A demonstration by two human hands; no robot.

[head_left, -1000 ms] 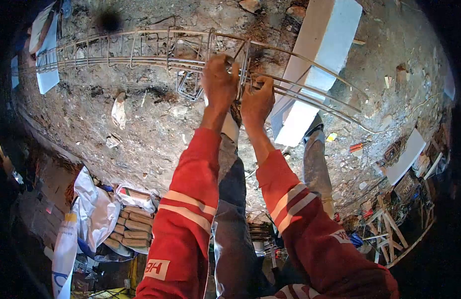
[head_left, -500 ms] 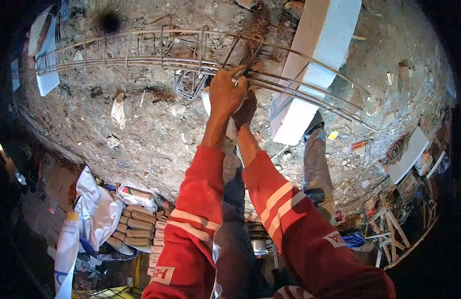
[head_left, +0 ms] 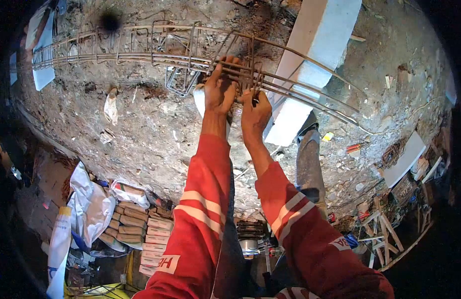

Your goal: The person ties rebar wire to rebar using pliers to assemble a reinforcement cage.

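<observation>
A long reinforcing cage of rusty steel bars (head_left: 136, 57), with square wire stirrups along it, stretches across the upper view above the soil. My left hand (head_left: 220, 93) is closed around the lower bars near the cage's right part, palm toward me, its fingertips showing beyond the bars. Just right of it, my right hand (head_left: 256, 113) pinches the lower end of a stirrup (head_left: 252, 60) where it meets the bars. Further right, loose bar ends run out over a white-faced board (head_left: 302, 84). A smaller bent wire frame (head_left: 179, 82) hangs below the cage, left of my hands.
Stony soil (head_left: 156, 124) surrounds the cage. Another white board (head_left: 44, 72) lies under its far left end. Stacked bricks (head_left: 156, 241), paver blocks (head_left: 128, 224) and white sacking (head_left: 88, 204) sit at lower left. Scrap timber (head_left: 387, 231) and a pale panel (head_left: 405, 158) are at right.
My hands, overlapping at the bars before, have moved apart. The right one is now further right and lower, on a stirrup standing upright across the bars; the left palm has turned toward me.
</observation>
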